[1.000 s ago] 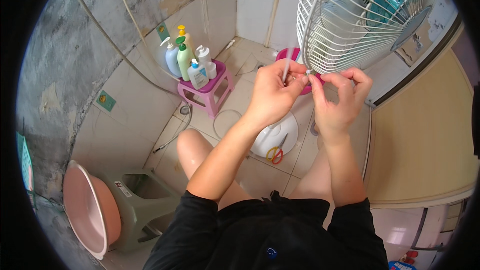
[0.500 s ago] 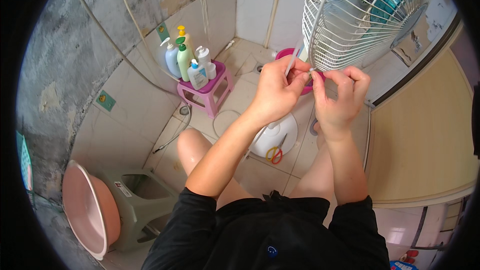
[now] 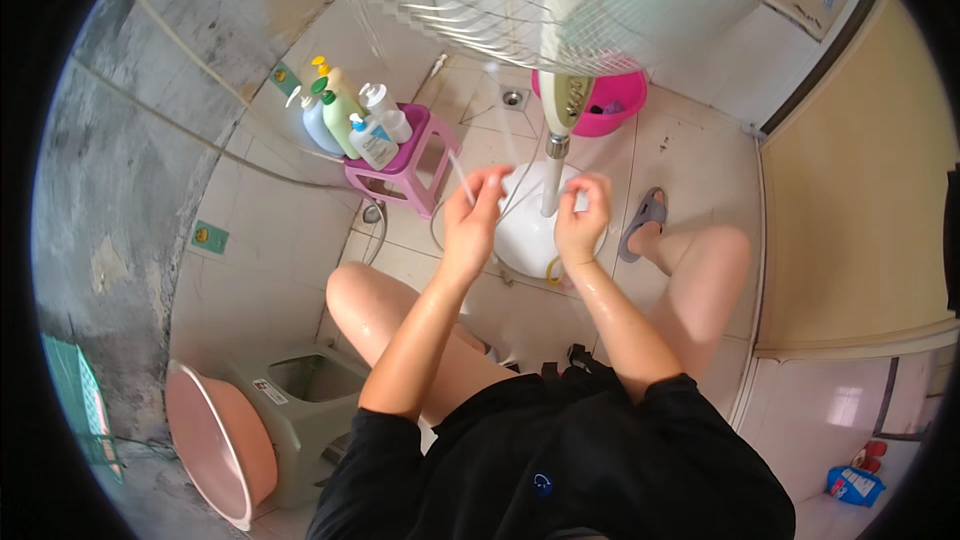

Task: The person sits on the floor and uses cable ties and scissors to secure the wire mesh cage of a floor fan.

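My left hand (image 3: 470, 225) is closed around a thin white strip (image 3: 461, 178) that sticks up past the fingers. My right hand (image 3: 582, 223) is level with it, a short gap away, thumb and fingers curled together; whatever they may pinch is too small to make out. Between and beyond the hands rises the pole (image 3: 551, 185) of a standing fan, on a round white base (image 3: 525, 240). Its wire grille (image 3: 480, 10) fills the top and is smeared by motion. Scissors with a yellow handle (image 3: 553, 271) lie at the base, partly hidden by my right wrist.
Pump bottles (image 3: 345, 120) crowd a pink-purple stool (image 3: 400, 172) at the left. A magenta basin (image 3: 620, 100) stands behind the fan pole. At lower left a peach basin (image 3: 215, 440) leans against a grey-green stool (image 3: 300, 420). A hose (image 3: 240, 162) runs along the left wall.
The view has swung, so the fan's pole and base show more fully. Both hands have come down from the grille's edge and drawn apart. The left still holds the strip.
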The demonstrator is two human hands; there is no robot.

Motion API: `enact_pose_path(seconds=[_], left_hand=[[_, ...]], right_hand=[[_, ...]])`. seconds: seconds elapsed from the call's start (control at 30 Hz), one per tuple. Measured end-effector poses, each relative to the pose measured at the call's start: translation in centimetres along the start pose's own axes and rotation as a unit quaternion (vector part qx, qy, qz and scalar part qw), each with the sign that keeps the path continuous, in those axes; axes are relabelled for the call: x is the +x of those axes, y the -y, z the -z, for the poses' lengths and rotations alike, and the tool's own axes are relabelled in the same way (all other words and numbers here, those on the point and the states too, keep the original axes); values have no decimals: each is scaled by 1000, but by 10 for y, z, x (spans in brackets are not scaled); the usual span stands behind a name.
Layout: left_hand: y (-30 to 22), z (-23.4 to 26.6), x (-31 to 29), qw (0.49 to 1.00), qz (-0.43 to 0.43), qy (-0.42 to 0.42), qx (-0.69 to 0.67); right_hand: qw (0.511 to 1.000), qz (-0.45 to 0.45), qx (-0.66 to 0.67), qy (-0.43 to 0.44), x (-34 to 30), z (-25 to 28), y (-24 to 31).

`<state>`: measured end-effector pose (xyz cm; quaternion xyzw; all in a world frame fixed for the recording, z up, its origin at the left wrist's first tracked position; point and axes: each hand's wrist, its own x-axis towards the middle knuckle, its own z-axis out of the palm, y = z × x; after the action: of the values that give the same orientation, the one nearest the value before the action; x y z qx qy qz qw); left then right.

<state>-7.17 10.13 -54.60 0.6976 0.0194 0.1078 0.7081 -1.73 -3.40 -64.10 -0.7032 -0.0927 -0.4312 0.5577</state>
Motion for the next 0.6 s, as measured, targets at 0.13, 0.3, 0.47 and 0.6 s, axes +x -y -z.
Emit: enact_pose_path(seconds=[0.13, 0.3, 0.47, 0.6], left_hand=[[93, 9, -24, 978, 201, -11, 59], [117, -10, -42, 930, 295, 154, 155], [146, -5, -50, 898, 414, 126, 82], [140, -12, -54, 890, 439, 113, 51]], right_hand=[[881, -394, -190, 180, -149, 13, -133], [851, -393, -321, 132, -242, 25, -218], [785, -535, -285, 129, -259, 28, -252], [752, -570, -292, 156, -235, 28, -234]])
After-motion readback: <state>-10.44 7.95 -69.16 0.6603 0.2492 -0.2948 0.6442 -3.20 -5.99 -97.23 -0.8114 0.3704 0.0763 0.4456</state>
